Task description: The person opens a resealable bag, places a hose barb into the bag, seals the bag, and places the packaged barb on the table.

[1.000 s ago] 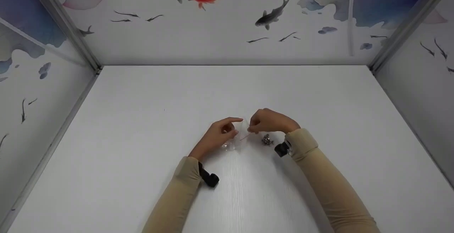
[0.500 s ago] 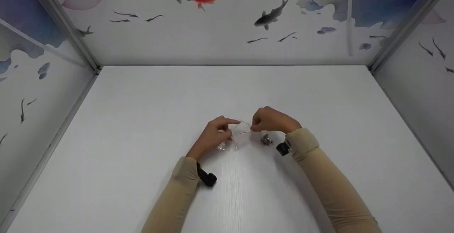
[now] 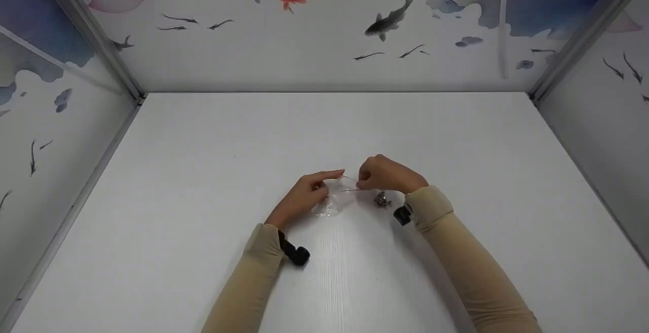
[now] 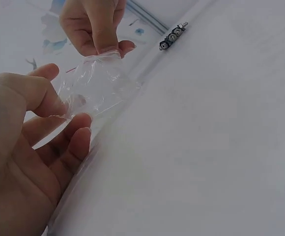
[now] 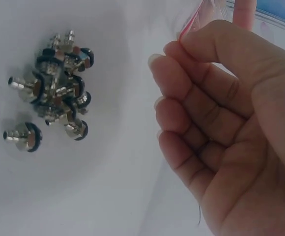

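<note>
Between the two hands is a clear plastic bag [image 3: 328, 206] with a thin red line along its edge. The left hand [image 3: 300, 198] pinches one side of the bag [image 4: 100, 83], its index finger stretched along the edge in the head view. With thumb and index finger, the right hand [image 5: 231, 98] pinches the red-lined edge of the bag [image 5: 194, 22]. Beside the right hand, a small heap of metal fittings with dark rings [image 5: 61, 88] lies on the table; the same heap [image 3: 382, 200] is small in the head view.
The white table [image 3: 203, 135] has upright panels [image 3: 314, 64] with painted fish at its back and sides. One fitting [image 5: 23, 136] lies slightly apart from the heap. Each wrist carries a small black camera [image 3: 300, 256].
The bag's top edges have spread apart between the hands, and its red line has turned from slanting to nearly level. The left hand has shifted slightly left. The fittings have not moved.
</note>
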A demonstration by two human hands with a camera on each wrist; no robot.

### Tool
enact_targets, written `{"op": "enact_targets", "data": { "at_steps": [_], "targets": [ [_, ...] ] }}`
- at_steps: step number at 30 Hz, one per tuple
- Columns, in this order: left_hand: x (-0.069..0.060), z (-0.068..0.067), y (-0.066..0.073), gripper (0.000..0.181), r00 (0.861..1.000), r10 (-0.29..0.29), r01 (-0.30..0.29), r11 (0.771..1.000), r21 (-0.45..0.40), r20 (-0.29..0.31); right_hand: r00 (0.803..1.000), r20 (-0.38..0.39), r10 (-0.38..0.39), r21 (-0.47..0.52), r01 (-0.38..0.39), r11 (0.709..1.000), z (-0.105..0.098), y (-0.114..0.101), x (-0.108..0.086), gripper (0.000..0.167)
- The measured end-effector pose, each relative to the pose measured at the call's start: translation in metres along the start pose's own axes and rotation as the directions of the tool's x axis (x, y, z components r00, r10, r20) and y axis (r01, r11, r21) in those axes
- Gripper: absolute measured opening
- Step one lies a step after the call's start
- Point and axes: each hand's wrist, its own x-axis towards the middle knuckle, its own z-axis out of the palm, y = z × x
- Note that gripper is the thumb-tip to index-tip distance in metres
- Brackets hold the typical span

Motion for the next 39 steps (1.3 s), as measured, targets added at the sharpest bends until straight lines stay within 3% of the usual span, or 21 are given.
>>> {"op": "enact_targets", "data": {
  "at_steps": [7, 11, 21, 30, 39],
  "targets": [
    [0.002, 0.002, 0.002, 0.039, 1.0, 0.009, -0.009, 0.999, 0.051, -0.005, 1.0, -0.018, -0.022, -0.002, 0.022, 1.0, 0.003, 0.0, 0.003, 0.014],
    [0.003, 0.004, 0.003, 0.051, 1.0, 0.015, -0.012, 0.994, 0.106, -0.027, 0.999, -0.023, -0.041, 0.006, 0.041, 0.999, 0.002, 0.0, 0.002, 0.014],
    [0.003, 0.007, 0.005, 0.062, 0.999, 0.004, -0.001, 0.998, 0.058, -0.052, 0.998, -0.019, -0.056, 0.018, 0.056, 0.998, 0.0, 0.002, -0.001, 0.015],
    [0.001, 0.008, 0.001, 0.064, 0.999, -0.011, 0.014, 0.998, 0.061, -0.051, 0.98, -0.065, -0.188, 0.016, 0.19, 0.982, -0.007, 0.013, -0.012, 0.018],
    [0.001, 0.01, -0.001, 0.064, 0.998, -0.004, 0.01, 0.996, 0.089, -0.063, 0.98, -0.068, -0.185, 0.016, 0.186, 0.982, -0.009, 0.034, -0.026, 0.019]
  ]
}}
